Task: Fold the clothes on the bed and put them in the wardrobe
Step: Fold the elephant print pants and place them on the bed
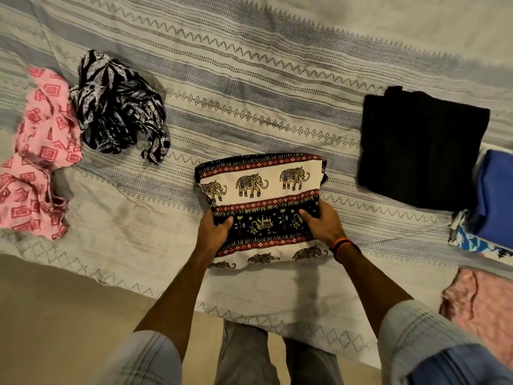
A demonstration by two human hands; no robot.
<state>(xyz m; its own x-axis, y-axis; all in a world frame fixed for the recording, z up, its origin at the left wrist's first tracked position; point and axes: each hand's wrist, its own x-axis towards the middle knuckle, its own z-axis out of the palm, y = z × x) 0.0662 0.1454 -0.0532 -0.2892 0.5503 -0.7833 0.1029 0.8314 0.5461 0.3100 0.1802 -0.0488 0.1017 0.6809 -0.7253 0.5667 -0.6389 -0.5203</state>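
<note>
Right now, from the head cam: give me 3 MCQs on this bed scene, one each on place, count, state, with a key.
1. Where is the folded black garment relative to the elephant-print garment?
A. right of it
B. left of it
C. under it

2. How many crumpled, unfolded garments lie on the left of the bed?
A. none
B. two
C. five

3. What is the elephant-print garment's state?
A. hanging up
B. folded, held at both sides
C. lying untouched

Key: 1 A, black garment sits right of it. 2 B, the pink patterned garment and the black-and-white print garment. 3 B, left hand and right hand grip it.
</note>
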